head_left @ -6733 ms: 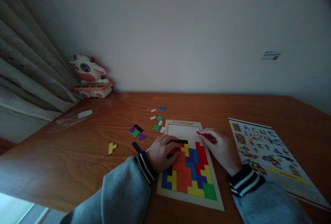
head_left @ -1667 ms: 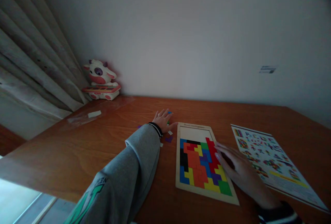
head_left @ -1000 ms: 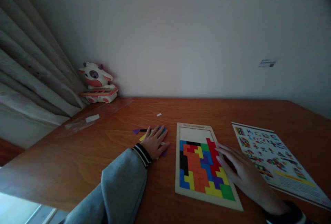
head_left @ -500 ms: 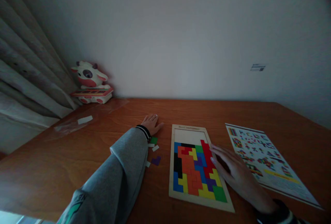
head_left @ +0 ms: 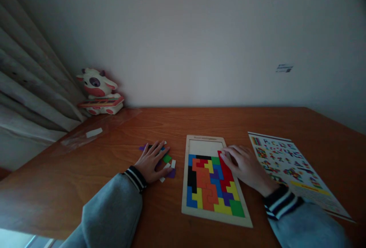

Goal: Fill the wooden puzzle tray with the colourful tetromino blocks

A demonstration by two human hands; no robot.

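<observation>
My left hand (head_left: 151, 162) lies palm down on the table with its fingers spread. It partly covers a small pile of loose puzzle pieces: a green piece (head_left: 167, 158), a purple piece (head_left: 172, 173) and others. To the right is a wooden puzzle board (head_left: 185, 175), filled with coloured blocks except for a bare strip (head_left: 203, 147) at its far end. My right hand (head_left: 243, 166) reaches over the board's right rim, its thumb and fingertips drawn together at the far end of a red puzzle piece (head_left: 225, 169), which lies flat in the board.
A printed sheet of coloured patterns (head_left: 294, 168) lies right of the board. At the back left stands a toy cow with a keyboard (head_left: 100, 91), near a curtain (head_left: 31, 76). Clear plastic with a white label (head_left: 94, 132) lies before it. A wall rises behind the table.
My left hand has drawn back toward me and left, onto the loose pieces. My right hand has moved from the board's right rim to the red piece's far end, fingers bending.
</observation>
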